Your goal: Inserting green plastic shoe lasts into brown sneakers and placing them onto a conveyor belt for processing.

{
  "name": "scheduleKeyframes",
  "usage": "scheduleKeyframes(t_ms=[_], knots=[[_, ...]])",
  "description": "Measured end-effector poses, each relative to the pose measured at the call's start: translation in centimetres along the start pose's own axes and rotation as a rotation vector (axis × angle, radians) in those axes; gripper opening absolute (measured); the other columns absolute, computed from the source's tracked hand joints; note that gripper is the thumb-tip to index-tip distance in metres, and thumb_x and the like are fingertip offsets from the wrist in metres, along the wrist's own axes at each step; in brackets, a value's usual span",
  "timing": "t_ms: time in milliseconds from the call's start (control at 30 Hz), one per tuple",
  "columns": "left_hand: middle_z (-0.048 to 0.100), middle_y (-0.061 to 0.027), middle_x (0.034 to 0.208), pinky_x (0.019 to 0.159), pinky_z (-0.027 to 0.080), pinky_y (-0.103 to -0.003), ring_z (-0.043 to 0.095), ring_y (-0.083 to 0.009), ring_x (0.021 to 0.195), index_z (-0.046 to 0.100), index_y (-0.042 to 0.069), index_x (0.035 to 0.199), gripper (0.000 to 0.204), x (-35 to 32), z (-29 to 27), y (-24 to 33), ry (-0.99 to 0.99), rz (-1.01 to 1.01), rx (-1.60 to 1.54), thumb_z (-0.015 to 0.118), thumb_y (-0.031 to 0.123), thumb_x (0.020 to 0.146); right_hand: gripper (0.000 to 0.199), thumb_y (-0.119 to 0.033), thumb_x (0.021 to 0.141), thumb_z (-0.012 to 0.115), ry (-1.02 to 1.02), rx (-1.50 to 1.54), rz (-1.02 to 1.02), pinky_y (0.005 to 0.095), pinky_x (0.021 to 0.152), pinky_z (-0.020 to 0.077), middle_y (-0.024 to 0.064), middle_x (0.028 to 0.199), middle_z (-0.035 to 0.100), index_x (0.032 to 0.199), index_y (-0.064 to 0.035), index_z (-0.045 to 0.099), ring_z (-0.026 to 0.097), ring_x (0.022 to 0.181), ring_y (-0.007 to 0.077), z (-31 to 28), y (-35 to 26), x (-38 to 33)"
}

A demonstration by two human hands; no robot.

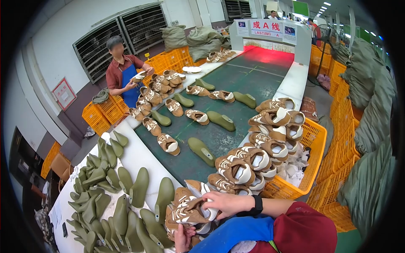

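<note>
A brown sneaker [189, 211] with white stripes and laces lies in front of me, among other sneakers at the lower middle. My right hand [228, 203] grips its white-lined heel opening, fingers hooked over the collar. At the near side of the same shoe, my left hand [184, 237] is closed with its thumb up against the brown upper; part of its fingers is hidden. Right beside the shoe stands a green shoe last [164, 198]. Many more green lasts [121, 215] crowd the white tabletop [139, 162] to the left.
A green conveyor belt [177, 126] carries scattered sneakers and lasts. Stacked sneakers [270, 143] line its right edge, beside a yellow crate [310, 156] of white paper. Across the belt, a co-worker in a blue apron [131, 90] holds a shoe. Yellow crates [337, 168] stand at right.
</note>
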State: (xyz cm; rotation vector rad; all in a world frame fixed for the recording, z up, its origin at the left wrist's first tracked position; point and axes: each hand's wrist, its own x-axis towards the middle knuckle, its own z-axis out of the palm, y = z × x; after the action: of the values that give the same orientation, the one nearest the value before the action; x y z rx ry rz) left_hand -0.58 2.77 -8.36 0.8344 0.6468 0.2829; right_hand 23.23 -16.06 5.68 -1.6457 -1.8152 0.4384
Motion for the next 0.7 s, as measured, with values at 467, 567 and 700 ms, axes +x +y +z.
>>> scheduleKeyframes(t_ms=[467, 567, 700], knots=[[0.063, -0.0164, 0.09, 0.071, 0.054, -0.03, 0.064, -0.0222, 0.08, 0.053, -0.005, 0.104, 0.036, -3.9, 2.5, 0.5, -0.008, 0.128, -0.075, 0.04, 0.027, 0.096, 0.052, -0.033, 0.06, 0.079, 0.012, 0.011, 0.089, 0.039, 0.077, 0.0454, 0.0125, 0.096, 0.049, 0.1, -0.0109, 0.053, 0.052, 0.092, 0.0329, -3.3, -0.5, 0.8], [0.063, -0.0147, 0.09, 0.072, 0.054, -0.03, 0.063, -0.0209, 0.08, 0.052, -0.004, 0.106, 0.035, -5.3, 1.9, 1.3, 0.096, 0.261, 0.028, 0.044, 0.028, 0.094, 0.048, -0.036, 0.062, 0.079, 0.015, -0.082, 0.129, 0.0361, 0.071, 0.0451, 0.0108, 0.088, 0.051, 0.095, -0.0094, 0.055, 0.054, 0.085, 0.0292, -8.3, -0.4, 1.3], [0.063, -0.0109, 0.089, 0.073, 0.05, -0.025, 0.061, -0.0158, 0.079, 0.055, -0.004, 0.105, 0.025, -6.2, 2.0, 2.7, 0.189, 0.334, 0.065, 0.05, 0.016, 0.092, 0.042, -0.035, 0.071, 0.074, 0.004, 0.049, 0.212, 0.0324, 0.068, 0.0443, 0.0111, 0.086, 0.054, 0.093, -0.0053, 0.054, 0.055, 0.08, 0.0254, -10.9, -2.0, 3.3]])
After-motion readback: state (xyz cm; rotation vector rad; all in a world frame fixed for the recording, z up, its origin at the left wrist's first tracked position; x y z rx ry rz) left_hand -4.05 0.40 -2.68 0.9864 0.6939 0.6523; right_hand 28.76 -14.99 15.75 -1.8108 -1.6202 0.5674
